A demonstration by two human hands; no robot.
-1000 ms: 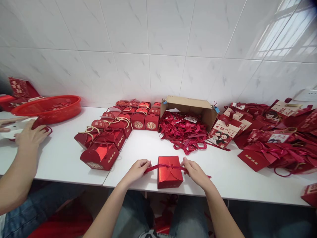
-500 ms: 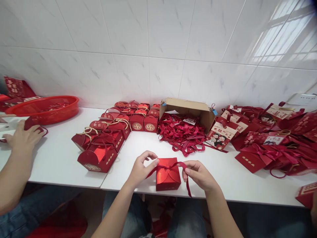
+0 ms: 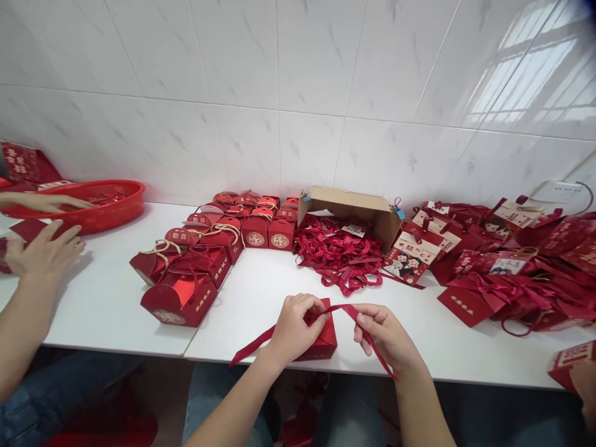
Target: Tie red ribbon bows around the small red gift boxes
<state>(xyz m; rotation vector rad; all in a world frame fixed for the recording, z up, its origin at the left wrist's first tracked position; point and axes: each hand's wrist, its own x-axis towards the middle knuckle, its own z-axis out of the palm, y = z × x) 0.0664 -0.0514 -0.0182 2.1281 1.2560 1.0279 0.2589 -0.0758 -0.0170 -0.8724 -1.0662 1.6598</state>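
A small shiny red gift box [image 3: 326, 338] stands at the front edge of the white table [image 3: 261, 292], with a red ribbon [image 3: 344, 308] crossing over its top. My left hand [image 3: 295, 326] covers the box's left half, its fingers pinched on the ribbon above the lid. My right hand [image 3: 386, 335] is closed on the ribbon's other strand just right of the box. One ribbon end trails down-left past the table edge, the other runs down-right under my right wrist.
Several finished red boxes [image 3: 195, 261] sit at left-centre. A tipped cardboard box [image 3: 354, 208] spills loose red ribbons [image 3: 342, 251]. Flat red bags [image 3: 503, 267] pile up on the right. Another person's hands [image 3: 41, 251] work at far left near a red basket [image 3: 100, 202].
My hands moved from pulling the ribbon sideways to crossing it over the box top. The left hand shifted right onto the box. The other person's hand spread flat.
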